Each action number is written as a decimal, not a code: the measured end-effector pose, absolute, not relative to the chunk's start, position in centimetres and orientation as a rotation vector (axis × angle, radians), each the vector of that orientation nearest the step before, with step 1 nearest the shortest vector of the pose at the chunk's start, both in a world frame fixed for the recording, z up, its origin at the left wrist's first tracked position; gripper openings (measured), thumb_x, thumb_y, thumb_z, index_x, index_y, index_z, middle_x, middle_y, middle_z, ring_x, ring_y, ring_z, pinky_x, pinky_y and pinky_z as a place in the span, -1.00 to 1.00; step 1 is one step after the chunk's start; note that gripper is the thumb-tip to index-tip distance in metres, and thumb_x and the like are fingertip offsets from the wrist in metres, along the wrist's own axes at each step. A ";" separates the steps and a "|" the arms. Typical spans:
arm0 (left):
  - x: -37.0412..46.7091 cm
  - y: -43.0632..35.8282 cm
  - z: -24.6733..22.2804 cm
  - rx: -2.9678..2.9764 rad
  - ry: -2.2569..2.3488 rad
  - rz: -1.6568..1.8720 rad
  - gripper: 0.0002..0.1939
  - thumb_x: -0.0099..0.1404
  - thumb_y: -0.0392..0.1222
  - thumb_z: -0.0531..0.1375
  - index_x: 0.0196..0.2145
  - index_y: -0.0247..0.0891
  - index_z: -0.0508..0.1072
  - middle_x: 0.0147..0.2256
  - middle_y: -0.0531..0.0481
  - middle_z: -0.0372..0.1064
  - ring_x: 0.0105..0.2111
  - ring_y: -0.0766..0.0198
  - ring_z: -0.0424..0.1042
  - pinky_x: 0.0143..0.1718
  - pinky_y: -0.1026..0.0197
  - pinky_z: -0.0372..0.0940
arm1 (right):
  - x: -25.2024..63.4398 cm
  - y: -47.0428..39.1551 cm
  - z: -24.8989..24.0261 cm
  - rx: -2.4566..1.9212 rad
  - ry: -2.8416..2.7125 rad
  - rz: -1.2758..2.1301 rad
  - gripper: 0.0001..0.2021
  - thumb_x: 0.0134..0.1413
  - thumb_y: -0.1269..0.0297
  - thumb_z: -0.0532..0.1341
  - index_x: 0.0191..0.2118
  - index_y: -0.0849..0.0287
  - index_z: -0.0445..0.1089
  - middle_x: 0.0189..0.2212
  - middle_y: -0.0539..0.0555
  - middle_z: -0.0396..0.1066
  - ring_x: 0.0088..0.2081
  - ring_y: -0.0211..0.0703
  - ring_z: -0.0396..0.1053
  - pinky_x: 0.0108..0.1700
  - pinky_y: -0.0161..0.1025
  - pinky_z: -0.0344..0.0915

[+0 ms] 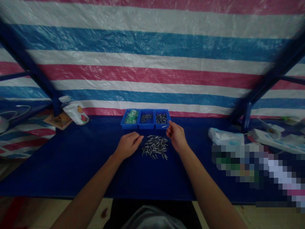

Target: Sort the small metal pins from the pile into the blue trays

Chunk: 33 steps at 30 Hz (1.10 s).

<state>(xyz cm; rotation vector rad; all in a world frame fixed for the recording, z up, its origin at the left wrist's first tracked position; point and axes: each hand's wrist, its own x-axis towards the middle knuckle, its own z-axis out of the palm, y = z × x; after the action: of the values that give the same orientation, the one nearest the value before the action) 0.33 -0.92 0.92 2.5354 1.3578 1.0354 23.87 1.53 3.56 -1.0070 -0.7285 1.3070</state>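
A loose pile of thin metal pins [155, 147] lies on the blue table between my hands. Behind it stand three joined blue bins: the left bin [122, 123] holds green and clear pieces, the middle bin [146, 126] and the right bin [169, 116] hold small dark metal parts. My left hand [130, 144] rests closed at the pile's left edge; whether its fingers hold anything is hidden. My right hand [175, 135] is closed in a pinch on a metal pin [165, 126], at the front right corner of the right bin.
A white-capped bottle [75, 113] and a brown packet [58, 121] are at the back left. A plastic bag [226, 137] and a white power strip [274, 140] lie on the right. Blue frame posts and a striped sheet [152, 76] stand behind.
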 end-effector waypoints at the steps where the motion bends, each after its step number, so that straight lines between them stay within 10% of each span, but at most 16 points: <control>1: 0.3 -0.9 0.9 2.530 1.362 1.037 -0.55 0.49 -0.07 0.01 -0.55 -0.24 0.28 -0.55 0.08 0.20 -0.52 0.34 0.25 -0.42 0.23 0.13 | 23.9 1.5 3.5 -1.034 -0.726 1.304 -0.59 -0.21 -0.02 0.40 -0.59 0.15 0.22 -0.73 -0.12 0.20 -0.68 -0.38 0.17 -0.62 -0.38 0.08; 10: 0.4 -0.8 0.9 2.489 1.389 0.930 -0.64 0.47 -0.09 0.05 -0.47 -0.24 0.39 -0.49 0.07 0.30 -0.49 0.32 0.31 -0.40 0.23 0.16 | 23.9 1.7 2.7 -1.247 -1.065 0.992 -0.62 0.04 -0.05 0.23 -0.20 0.17 0.43 -0.53 -0.02 0.46 -0.64 -0.28 0.28 -0.57 -0.32 0.11; 15: 0.6 -0.7 0.8 2.500 1.376 0.878 -0.71 0.45 -0.10 0.08 -0.39 -0.22 0.45 -0.46 0.06 0.38 -0.46 0.29 0.36 -0.39 0.23 0.19 | 22.8 0.6 1.7 -1.359 -1.931 0.388 -0.77 0.20 0.19 0.16 -0.19 0.15 0.53 -0.25 0.13 0.51 -0.18 -0.08 0.40 -0.08 -0.11 0.28; 20: 0.7 -0.7 0.6 2.497 1.386 0.845 -0.73 0.44 -0.13 0.08 -0.40 -0.22 0.44 -0.44 0.06 0.38 -0.44 0.28 0.38 -0.36 0.23 0.21 | 20.7 -0.8 1.4 -1.418 -2.324 0.074 -0.65 0.28 0.11 0.10 0.02 0.18 0.46 0.02 0.23 0.41 0.02 0.10 0.27 -0.02 0.02 0.22; 33: 0.6 -0.4 0.2 2.531 1.370 0.811 -0.73 0.45 -0.12 0.06 -0.37 -0.21 0.45 -0.42 0.03 0.43 -0.42 0.26 0.43 -0.36 0.22 0.24 | 20.4 0.0 1.1 -1.465 -2.398 0.107 -0.71 0.30 0.36 0.03 -0.07 0.11 0.48 -0.08 0.17 0.41 -0.04 0.01 0.29 -0.07 -0.07 0.21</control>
<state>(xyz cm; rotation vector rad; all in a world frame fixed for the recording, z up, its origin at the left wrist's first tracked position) 0.55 -0.36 0.18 2.5305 1.3698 0.8106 20.41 0.03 1.11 -1.4649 -2.3977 0.1073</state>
